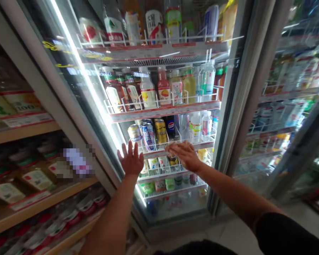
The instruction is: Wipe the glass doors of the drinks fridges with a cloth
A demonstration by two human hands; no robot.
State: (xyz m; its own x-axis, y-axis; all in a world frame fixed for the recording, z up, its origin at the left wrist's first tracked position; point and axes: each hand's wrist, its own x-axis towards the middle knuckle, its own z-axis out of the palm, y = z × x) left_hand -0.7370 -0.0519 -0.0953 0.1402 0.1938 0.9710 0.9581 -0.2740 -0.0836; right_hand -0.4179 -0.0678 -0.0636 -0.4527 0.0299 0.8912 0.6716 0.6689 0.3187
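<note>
Fingers of the left hand [131,162] spread wide, nothing visible in them, pointing up at the white can [134,133], mid-frame; those of the right hand [185,156], extended and seemingly empty, point left below the gold can [161,131]. Between, slightly higher, the blue can [149,137] leans, long axis near upright, similarly near both.

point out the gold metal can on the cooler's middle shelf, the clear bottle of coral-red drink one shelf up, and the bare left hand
gold metal can [161,131]: head view, on its side
clear bottle of coral-red drink [164,92]: head view, on its label
bare left hand [131,163]: head view, on its back
</note>
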